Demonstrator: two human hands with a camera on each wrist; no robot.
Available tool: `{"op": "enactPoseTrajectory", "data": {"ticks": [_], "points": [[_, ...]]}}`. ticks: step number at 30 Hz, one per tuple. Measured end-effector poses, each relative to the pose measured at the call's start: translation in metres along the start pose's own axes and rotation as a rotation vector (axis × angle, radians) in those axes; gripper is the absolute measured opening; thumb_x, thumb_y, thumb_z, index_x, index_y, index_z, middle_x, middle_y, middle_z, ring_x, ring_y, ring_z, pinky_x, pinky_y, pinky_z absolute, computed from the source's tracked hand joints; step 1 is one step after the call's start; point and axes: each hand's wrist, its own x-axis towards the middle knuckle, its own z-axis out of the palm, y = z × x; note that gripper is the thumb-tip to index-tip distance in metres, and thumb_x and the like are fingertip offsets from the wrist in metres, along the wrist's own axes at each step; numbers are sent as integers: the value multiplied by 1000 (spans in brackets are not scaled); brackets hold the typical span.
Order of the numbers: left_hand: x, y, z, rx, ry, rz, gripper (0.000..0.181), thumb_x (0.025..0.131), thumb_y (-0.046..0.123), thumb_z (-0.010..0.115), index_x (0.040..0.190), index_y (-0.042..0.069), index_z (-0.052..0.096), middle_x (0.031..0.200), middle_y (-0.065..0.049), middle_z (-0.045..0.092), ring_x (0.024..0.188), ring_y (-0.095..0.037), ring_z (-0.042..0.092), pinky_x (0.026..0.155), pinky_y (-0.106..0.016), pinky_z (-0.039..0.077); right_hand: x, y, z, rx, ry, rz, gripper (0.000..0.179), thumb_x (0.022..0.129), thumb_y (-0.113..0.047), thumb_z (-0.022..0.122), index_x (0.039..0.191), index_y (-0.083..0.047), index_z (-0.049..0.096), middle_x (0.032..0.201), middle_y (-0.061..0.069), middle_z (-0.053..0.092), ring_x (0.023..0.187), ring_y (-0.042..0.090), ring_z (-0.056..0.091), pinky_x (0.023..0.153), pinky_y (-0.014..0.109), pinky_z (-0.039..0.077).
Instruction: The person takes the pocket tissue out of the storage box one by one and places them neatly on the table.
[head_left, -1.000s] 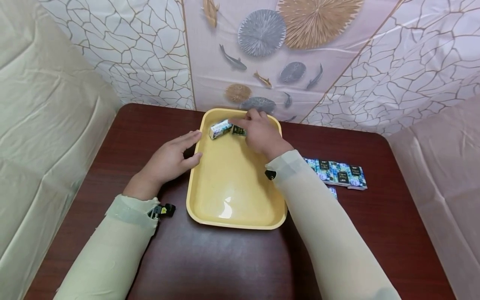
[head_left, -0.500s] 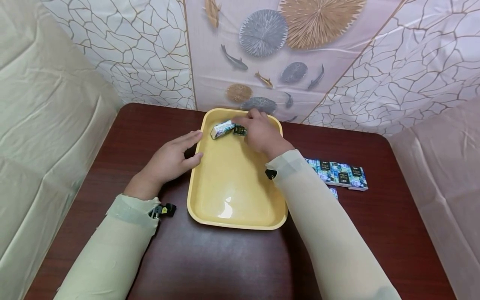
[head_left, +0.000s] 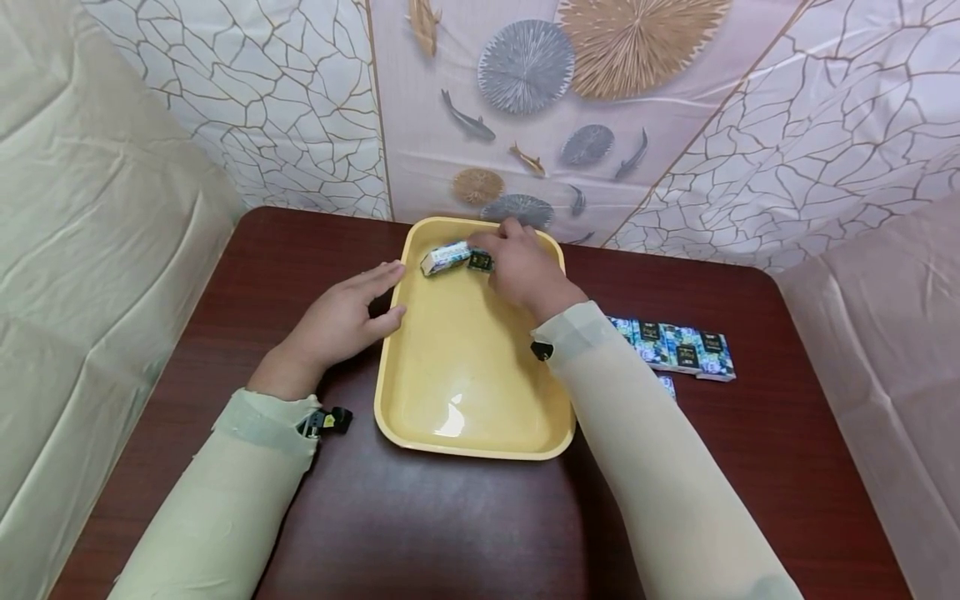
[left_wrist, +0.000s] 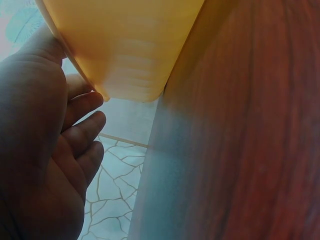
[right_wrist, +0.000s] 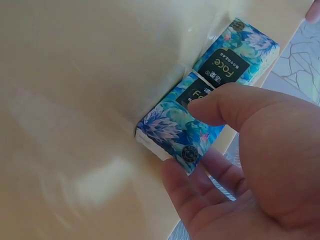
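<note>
A yellow tray [head_left: 465, 367] stands on the table. At its far end lie two small tissue packets with blue floral wrappers. My right hand [head_left: 521, 265] reaches inside and holds the nearer-right tissue packet [right_wrist: 165, 120], thumb on its printed face and fingers at its end and far side. The other tissue packet [head_left: 444, 257] lies end to end with it, toward the tray's left corner. My left hand [head_left: 341, 317] rests against the tray's left rim, thumb and fingers spread; in the left wrist view the fingers bend loosely beside the tray wall [left_wrist: 130, 45].
Several more tissue packets [head_left: 682, 347] lie in a row on the dark red-brown table [head_left: 765, 450], right of the tray. Part of another packet [head_left: 667, 385] shows beside my right sleeve. A patterned cloth [head_left: 300, 100] hangs behind the table's far edge.
My right index finger has drawn back slightly to the right, off the end of the left packet. The left hand has stayed at the tray's rim.
</note>
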Motion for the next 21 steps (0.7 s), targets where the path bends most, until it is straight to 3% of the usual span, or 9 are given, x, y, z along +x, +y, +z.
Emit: {"op": "enactPoseTrajectory", "data": {"ticks": [6, 15, 21], "points": [[0, 0, 0, -3, 5, 4, 67, 101, 40, 67, 160, 18, 45, 166, 1, 45, 155, -20, 41, 126, -46, 38, 1, 1, 0, -24, 10, 1, 68, 96, -2, 63, 153, -37, 52, 143, 16, 46, 126, 37, 45, 101, 53, 54], [0, 0, 0, -4, 4, 1, 67, 101, 41, 67, 161, 18, 45, 166, 1, 44, 156, -20, 41, 125, -47, 39, 0, 3, 0, -53, 37, -11, 64, 99, 5, 47, 150, -33, 55, 141, 17, 50, 125, 42, 54, 105, 53, 51], [0, 0, 0, -1, 0, -3, 68, 101, 41, 66, 161, 18, 45, 167, 2, 44, 156, -20, 40, 126, -47, 38, -5, 2, -2, -62, 61, -42, 67, 96, 11, 42, 148, -29, 57, 131, 16, 55, 115, 37, 59, 98, 50, 54]]}}
